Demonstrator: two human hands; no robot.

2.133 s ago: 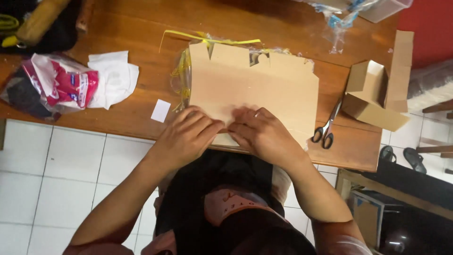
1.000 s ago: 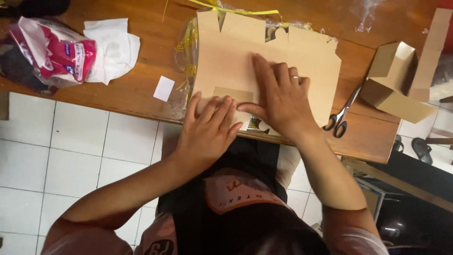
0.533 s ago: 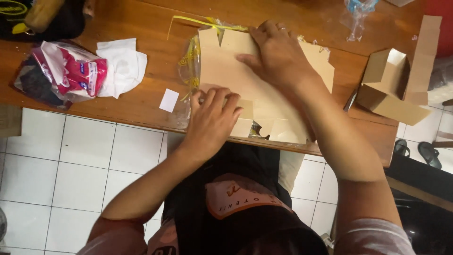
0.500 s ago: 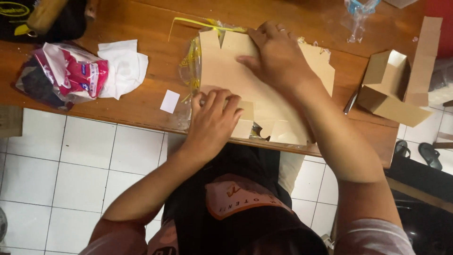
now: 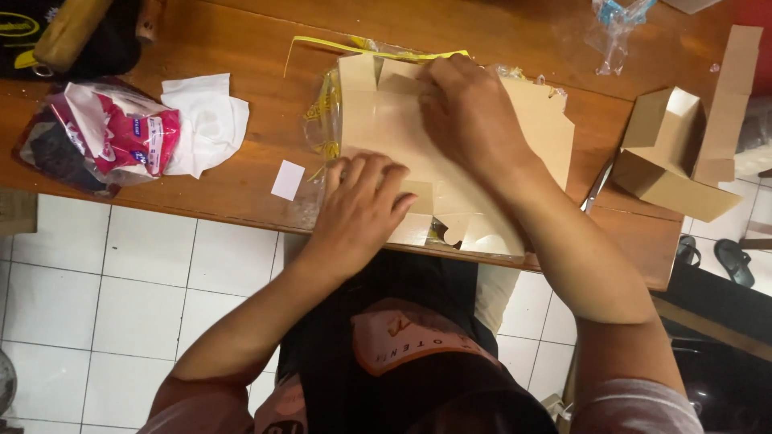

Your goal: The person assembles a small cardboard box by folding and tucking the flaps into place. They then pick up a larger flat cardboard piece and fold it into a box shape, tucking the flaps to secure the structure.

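A flat brown cardboard box blank (image 5: 386, 120) with cut flaps lies on the wooden table (image 5: 241, 173), on top of a clear plastic bag with a yellow strip (image 5: 322, 112). My left hand (image 5: 362, 205) presses flat on the blank's near left part, fingers spread. My right hand (image 5: 470, 116) lies palm down on the far middle of the blank, its forearm crossing the right side. Neither hand grips anything that I can see.
A folded-up cardboard box (image 5: 671, 153) stands at the right. Scissors (image 5: 593, 189) lie partly hidden by my right arm. At the left lie a pink and white plastic packet (image 5: 104, 137), white tissue (image 5: 209, 120) and a small white card (image 5: 287, 179). White floor tiles (image 5: 104, 297) show below.
My right hand has slid from the blank's near edge to its far middle. My left hand has stayed on the near left part. The scissors are now mostly hidden.
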